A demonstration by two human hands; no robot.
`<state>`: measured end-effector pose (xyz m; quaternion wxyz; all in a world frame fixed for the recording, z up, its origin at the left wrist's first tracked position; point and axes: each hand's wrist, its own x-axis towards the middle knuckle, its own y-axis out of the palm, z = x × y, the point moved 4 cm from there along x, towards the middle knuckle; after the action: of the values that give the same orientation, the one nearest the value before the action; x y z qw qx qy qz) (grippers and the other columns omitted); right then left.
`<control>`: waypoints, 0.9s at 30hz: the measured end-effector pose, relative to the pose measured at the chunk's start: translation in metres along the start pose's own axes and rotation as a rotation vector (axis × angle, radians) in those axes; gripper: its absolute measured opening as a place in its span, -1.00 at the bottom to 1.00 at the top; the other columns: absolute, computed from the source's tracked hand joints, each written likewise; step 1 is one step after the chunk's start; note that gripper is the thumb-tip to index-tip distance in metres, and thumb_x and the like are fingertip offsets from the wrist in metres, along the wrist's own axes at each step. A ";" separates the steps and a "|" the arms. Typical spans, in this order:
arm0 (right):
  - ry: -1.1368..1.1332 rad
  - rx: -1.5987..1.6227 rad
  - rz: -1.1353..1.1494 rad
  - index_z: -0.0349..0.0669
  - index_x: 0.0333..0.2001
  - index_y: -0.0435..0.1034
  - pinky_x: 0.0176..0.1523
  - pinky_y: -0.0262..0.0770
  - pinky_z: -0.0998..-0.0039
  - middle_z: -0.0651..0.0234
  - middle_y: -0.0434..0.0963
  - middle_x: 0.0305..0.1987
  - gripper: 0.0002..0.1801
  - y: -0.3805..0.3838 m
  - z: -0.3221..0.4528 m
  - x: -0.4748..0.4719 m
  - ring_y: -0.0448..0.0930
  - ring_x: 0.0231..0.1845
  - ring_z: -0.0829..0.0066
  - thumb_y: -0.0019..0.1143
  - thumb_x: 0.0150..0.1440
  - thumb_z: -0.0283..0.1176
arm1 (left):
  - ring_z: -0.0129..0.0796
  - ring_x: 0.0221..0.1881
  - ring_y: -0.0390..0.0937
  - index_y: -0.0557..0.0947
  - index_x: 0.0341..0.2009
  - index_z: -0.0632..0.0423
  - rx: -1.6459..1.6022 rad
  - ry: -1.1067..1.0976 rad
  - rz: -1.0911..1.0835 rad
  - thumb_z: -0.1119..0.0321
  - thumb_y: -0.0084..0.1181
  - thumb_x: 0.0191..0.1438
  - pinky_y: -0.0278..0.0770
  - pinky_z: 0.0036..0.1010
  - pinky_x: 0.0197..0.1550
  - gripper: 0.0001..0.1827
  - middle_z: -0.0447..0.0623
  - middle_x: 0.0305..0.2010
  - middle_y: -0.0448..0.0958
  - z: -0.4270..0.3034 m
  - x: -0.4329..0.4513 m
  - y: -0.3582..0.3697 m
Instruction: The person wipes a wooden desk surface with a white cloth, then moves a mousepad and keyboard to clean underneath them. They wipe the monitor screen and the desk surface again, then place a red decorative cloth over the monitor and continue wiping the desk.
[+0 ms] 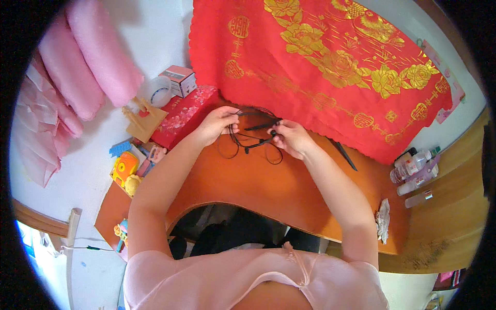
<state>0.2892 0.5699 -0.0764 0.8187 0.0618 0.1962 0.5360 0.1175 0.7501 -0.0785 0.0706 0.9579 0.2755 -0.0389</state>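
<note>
Both hands are raised over the orange-brown desk (248, 182), with a thin black cable (254, 146) strung between them. My left hand (220, 124) pinches one side of the cable's loops between thumb and fingers. At the other side, my right hand (288, 136) grips the cable near a small dark part. Loops of the cable hang between and below the hands, with small black pieces along it. Behind them lies a dark, narrow pointed object, partly hidden. Another long black strip (345, 155) sticks out from under the red cloth (271, 69), right of my right hand.
At the left stand a red floral box (186, 112), a small carton (179, 80), a tape roll (159, 92), a wooden stand (146, 122) and a yellow toy (125, 168). Plastic bottles (412, 166) and a crumpled tissue (383, 221) are at the right. The desk's front edge curves inward.
</note>
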 end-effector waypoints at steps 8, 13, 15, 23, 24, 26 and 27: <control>0.098 0.220 0.039 -0.28 -0.18 0.34 -0.45 0.43 0.57 0.27 0.55 -0.28 -0.90 0.066 -0.016 0.111 0.45 -0.48 0.57 -0.04 0.22 -0.52 | -0.44 -0.41 0.48 0.42 0.13 0.25 0.404 0.039 -0.259 0.48 -0.07 0.27 0.57 -0.46 -0.39 -0.66 -0.11 -0.31 0.43 -0.016 0.022 -0.074; 0.090 0.301 0.152 -0.23 -0.17 0.39 -0.42 0.46 0.55 0.27 0.55 -0.29 -0.91 0.101 -0.005 0.149 0.47 -0.45 0.53 -0.01 0.24 -0.50 | -0.48 -0.49 0.46 0.55 -0.05 0.29 0.416 0.267 -0.256 0.44 0.10 0.17 0.46 -0.54 -0.45 -0.73 -0.09 -0.45 0.51 -0.089 0.041 -0.126; 0.066 0.352 0.227 -0.23 -0.17 0.37 -0.39 0.49 0.52 0.27 0.54 -0.29 -0.91 0.125 -0.003 0.161 0.50 -0.40 0.49 -0.01 0.25 -0.51 | -0.48 -0.51 0.46 0.57 -0.07 0.29 0.331 0.290 -0.330 0.44 0.16 0.12 0.44 -0.55 -0.46 -0.72 -0.10 -0.46 0.53 -0.114 0.048 -0.149; -0.135 0.514 0.318 -0.48 0.11 0.15 0.18 0.56 0.28 0.08 0.40 0.03 -0.66 0.217 0.031 0.178 0.55 0.10 0.15 -0.13 0.28 -0.64 | -0.38 -0.48 0.57 0.67 -0.13 0.17 0.579 0.303 -0.925 0.32 0.15 0.13 0.50 -0.45 -0.42 -0.74 0.03 -0.40 0.63 -0.163 0.041 -0.252; -0.149 0.494 0.313 -0.49 0.16 0.11 0.18 0.56 0.28 0.06 0.38 0.06 -0.62 0.222 0.032 0.175 0.54 0.12 0.13 -0.13 0.28 -0.64 | -0.35 -0.45 0.59 0.65 -0.07 0.16 0.585 0.300 -0.977 0.30 0.15 0.15 0.52 -0.43 -0.36 -0.71 0.04 -0.37 0.64 -0.164 0.040 -0.262; -0.178 0.438 0.322 -0.51 0.22 0.09 0.24 0.48 0.27 0.04 0.37 0.13 -0.53 0.223 0.029 0.165 0.50 0.15 0.14 -0.15 0.24 -0.63 | -0.20 -0.39 0.62 0.66 -0.10 0.14 1.014 0.354 -1.081 0.27 0.11 0.15 0.54 -0.31 -0.31 -0.71 0.09 -0.31 0.65 -0.166 0.038 -0.271; -0.183 0.415 0.338 -0.51 0.24 0.07 0.27 0.45 0.24 0.01 0.34 0.17 -0.52 0.220 0.026 0.156 0.48 0.17 0.11 -0.14 0.25 -0.63 | -0.12 -0.36 0.64 0.66 -0.11 0.12 1.236 0.374 -1.108 0.26 0.09 0.15 0.55 -0.26 -0.29 -0.71 0.11 -0.28 0.65 -0.162 0.037 -0.273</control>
<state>0.1657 0.8052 -0.0242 0.7019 0.3081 0.2140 0.6055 0.0093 1.0242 0.0464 -0.5411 0.5417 0.6411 -0.0522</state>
